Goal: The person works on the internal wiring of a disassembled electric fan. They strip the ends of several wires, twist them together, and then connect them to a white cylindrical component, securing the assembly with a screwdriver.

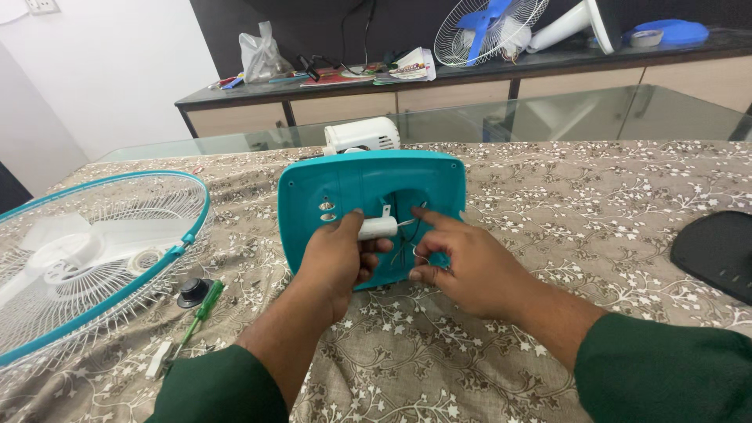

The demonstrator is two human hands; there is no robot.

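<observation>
Floral-print cloth covers the table [595, 235], with a dark sideboard [470, 78] along the back wall carrying clutter and a second fan with blue blades [489, 27]. Teal fan base [368, 188] sits mid-table, tipped up on its edge so the hollow underside faces the camera; the white motor housing [362, 135] is just behind it. Left hand [338, 262] is closed around a small white cylindrical part [378, 228], thumb on top, fingers curled under. Part's long axis runs roughly left-right, its free end pointing right toward the cavity and the thin wires [411, 239] coming off it. Right hand [470, 270] is just beside it on the right, not gripping anything firm that I can see: index finger extended up-left toward the wire end, lower fingers loosely curled at the wires, contact too small to confirm. So the part lies directly left of the right fingertips, nearly touching, and the left hand is the one on it. Off to the left: white fan guard with teal rim [86, 258] lying flat, black knob [193, 291] and green-handled screwdriver [200, 309] just beside it. Black pad [717, 251] at the right edge.
</observation>
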